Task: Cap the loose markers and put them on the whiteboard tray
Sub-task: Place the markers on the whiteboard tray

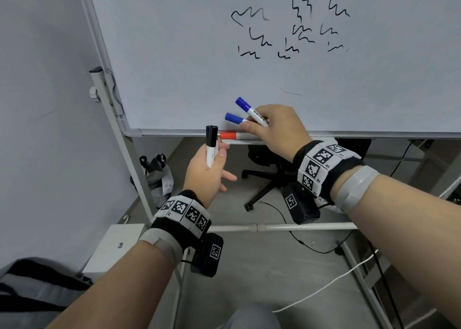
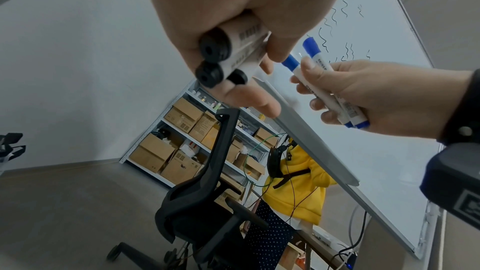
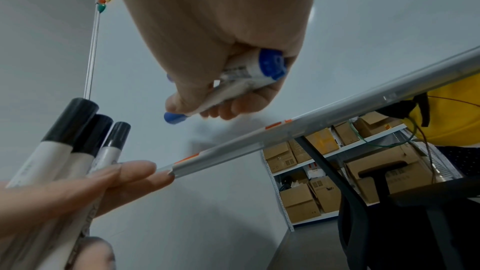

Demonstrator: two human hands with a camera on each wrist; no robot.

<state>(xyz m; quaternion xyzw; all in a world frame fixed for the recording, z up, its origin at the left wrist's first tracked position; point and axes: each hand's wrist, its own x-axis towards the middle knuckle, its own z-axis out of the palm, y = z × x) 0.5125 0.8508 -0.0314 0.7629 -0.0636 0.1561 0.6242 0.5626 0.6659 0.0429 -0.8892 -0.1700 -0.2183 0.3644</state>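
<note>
Head view looks down on a whiteboard with black scribbles, its tray running along the bottom edge and an office chair on the floor behind it. On the tray lies a red-capped marker. The right hand hovers just above the tray, fingers curled around two blue-capped markers that fan out toward the board. The left hand, lower and left, grips a bundle of three black-capped markers upright, caps level with the tray's edge.
</note>
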